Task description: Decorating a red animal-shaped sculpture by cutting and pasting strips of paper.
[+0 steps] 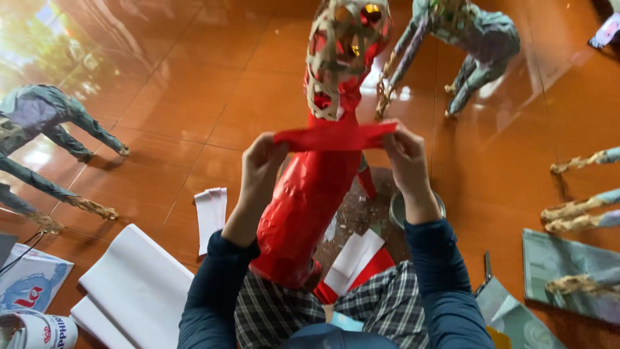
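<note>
A tall red paper-covered animal figure point(309, 194) stands on the person's lap, its woven bamboo head point(345, 48) uncovered. Across the figure's neck stretches a red paper strip point(332, 137), pinched at one end by the left hand point(261, 169) and at the other by the right hand point(407, 158). Beside the figure's base lie cut paper strips point(212, 216).

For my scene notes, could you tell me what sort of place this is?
Probably a home craft workspace on a glossy tiled floor: a red paper-covered animal figure, unfinished grey figures and paper sheets lie around.
</note>
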